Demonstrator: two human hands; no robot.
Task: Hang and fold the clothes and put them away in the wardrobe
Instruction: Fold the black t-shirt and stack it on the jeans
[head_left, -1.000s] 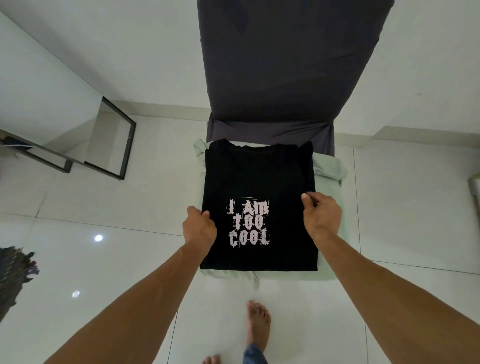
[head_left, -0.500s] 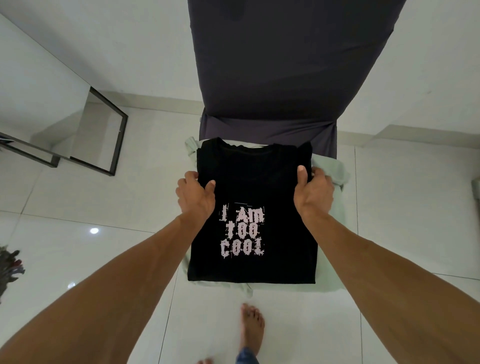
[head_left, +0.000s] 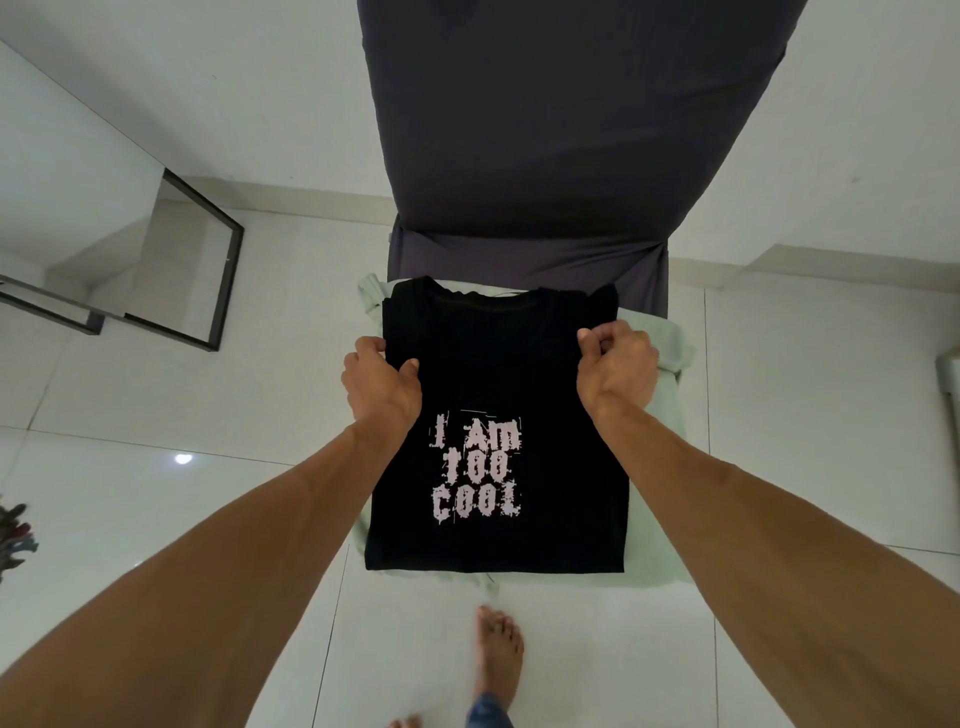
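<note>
While the black shirt (head_left: 498, 384) lies flat on a pale green cloth (head_left: 660, 519) over the chair (head_left: 561, 156), I see my left hand (head_left: 382, 387) pinching its left edge, thumb on top. My right hand (head_left: 618, 371) is clamped on the right edge, fingers curled. One bare foot (head_left: 498, 654) stands on the tiles below.

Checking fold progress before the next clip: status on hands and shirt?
Left hand and right hand grip the black shirt at its side edges. Shirt lies flat, print up, on a pale green garment. Nothing in the way.
</note>
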